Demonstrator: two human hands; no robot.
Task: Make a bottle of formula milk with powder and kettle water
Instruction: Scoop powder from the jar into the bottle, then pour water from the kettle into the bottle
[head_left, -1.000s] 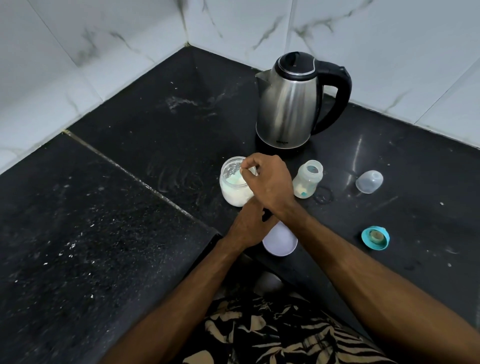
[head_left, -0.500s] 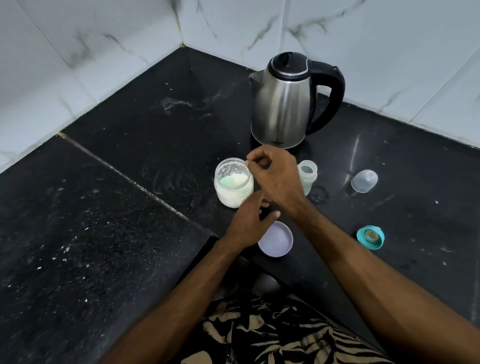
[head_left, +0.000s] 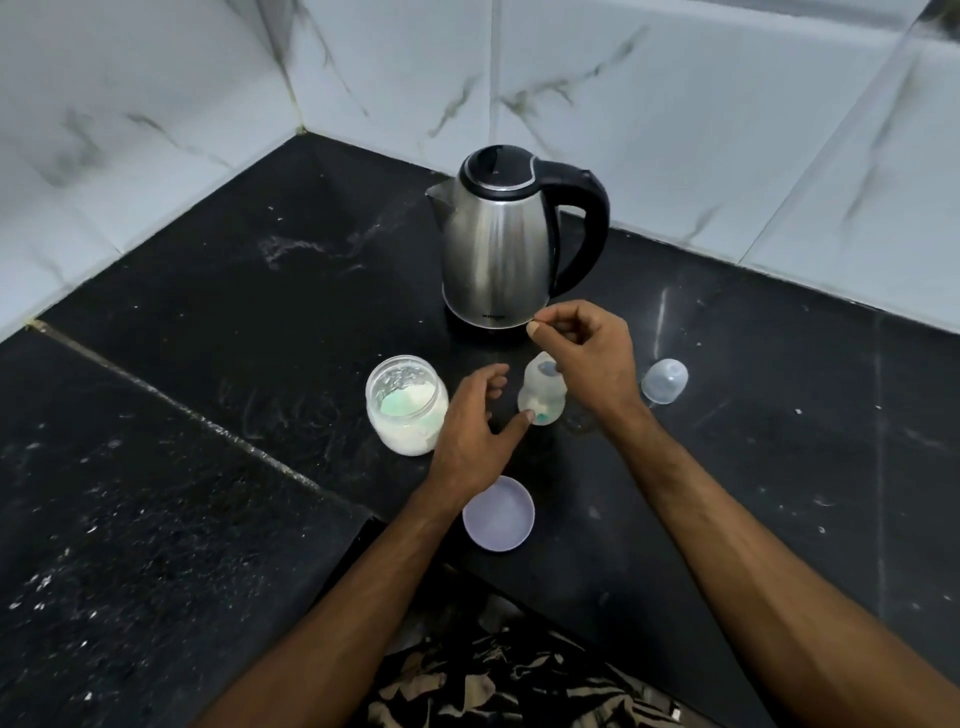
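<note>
An open glass jar of white powder (head_left: 407, 402) stands on the black counter (head_left: 218, 332). Just right of it is a small clear baby bottle (head_left: 541, 397), uncapped, with a little white at its bottom. My right hand (head_left: 584, 348) hovers over the bottle's mouth, its thumb and fingers pinched on a thin small spoon (head_left: 545, 368) whose bowl is at the opening. My left hand (head_left: 475, 431) sits between jar and bottle with its fingers apart and its thumb tip touching the bottle's base. A steel kettle (head_left: 498, 244) with a black lid and handle stands behind them.
A lavender jar lid (head_left: 498, 513) lies upturned near the counter's front edge, under my left wrist. A clear domed bottle cap (head_left: 665, 381) rests to the right of my right hand. White marble-look tiled walls (head_left: 675, 104) meet in a corner behind the kettle.
My right hand has moved with the spoon from the powder jar to above the bottle's mouth. My left hand has left the jar's side and shifted right to the bottle's base.
</note>
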